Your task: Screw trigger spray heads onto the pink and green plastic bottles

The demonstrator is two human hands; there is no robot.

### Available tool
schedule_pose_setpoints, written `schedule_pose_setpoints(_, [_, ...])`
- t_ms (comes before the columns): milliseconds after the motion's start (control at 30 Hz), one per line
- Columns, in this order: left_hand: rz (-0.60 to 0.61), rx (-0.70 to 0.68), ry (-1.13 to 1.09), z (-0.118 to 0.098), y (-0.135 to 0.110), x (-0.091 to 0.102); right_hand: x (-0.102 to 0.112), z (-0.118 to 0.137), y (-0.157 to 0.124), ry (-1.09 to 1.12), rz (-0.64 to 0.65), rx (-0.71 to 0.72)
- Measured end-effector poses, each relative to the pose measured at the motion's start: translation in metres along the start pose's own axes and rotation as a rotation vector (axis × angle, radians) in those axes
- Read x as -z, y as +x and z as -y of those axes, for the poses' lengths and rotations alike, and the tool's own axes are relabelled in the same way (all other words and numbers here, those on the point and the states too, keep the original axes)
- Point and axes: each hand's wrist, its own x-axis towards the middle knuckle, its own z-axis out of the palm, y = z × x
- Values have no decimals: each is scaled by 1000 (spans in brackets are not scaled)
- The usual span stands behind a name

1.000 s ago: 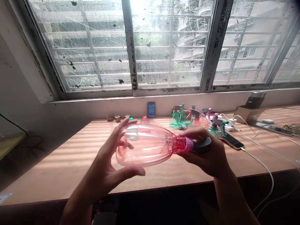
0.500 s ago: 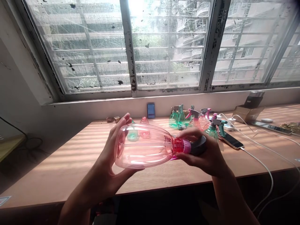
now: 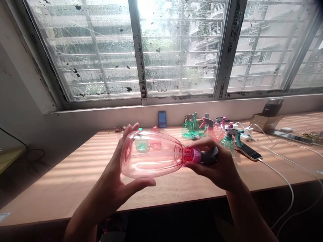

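A clear pink spray bottle (image 3: 156,158) lies sideways in the air above the wooden table, its base to the left. My left hand (image 3: 114,183) cradles the base end, fingers behind it and the thumb stretched along its lower edge. Around the neck, my right hand (image 3: 223,169) is closed, with thumb and fingers near the pink collar (image 3: 196,156). A dark sprayer head (image 3: 210,156) pokes out by the right palm, part of it hidden by the fingers. Through the bottle's wall I see a thin dip tube.
On the table (image 3: 75,181), a small green bottle (image 3: 141,144) and a small pink bottle (image 3: 154,141) stand behind. Several green and pink spray bottles (image 3: 186,129) cluster right of centre. Further right are a phone (image 3: 248,151), white cables (image 3: 282,176) and a cardboard box (image 3: 267,121).
The spray bottle has shifted slightly left and up, its neck end a little higher. My left thumb now shows more fully below it. My right hand has moved slightly left with the neck.
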Motion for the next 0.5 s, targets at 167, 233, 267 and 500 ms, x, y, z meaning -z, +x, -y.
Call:
schedule_pose_setpoints(167, [-2,-128,47,4,2,-2,0,-1,0,194,69,-129])
schedule_pose_setpoints(233, [-5,-118,59,4,2,-4,-1,-1,0,210,63,-134])
schedule_pose_setpoints(267, [-1,-100,55,3,2,-4,-2,-1,0,195,52,-126])
schedule_pose_setpoints(500, [-12,-15,34,3,0,0,-3,4,3,119,21,-87])
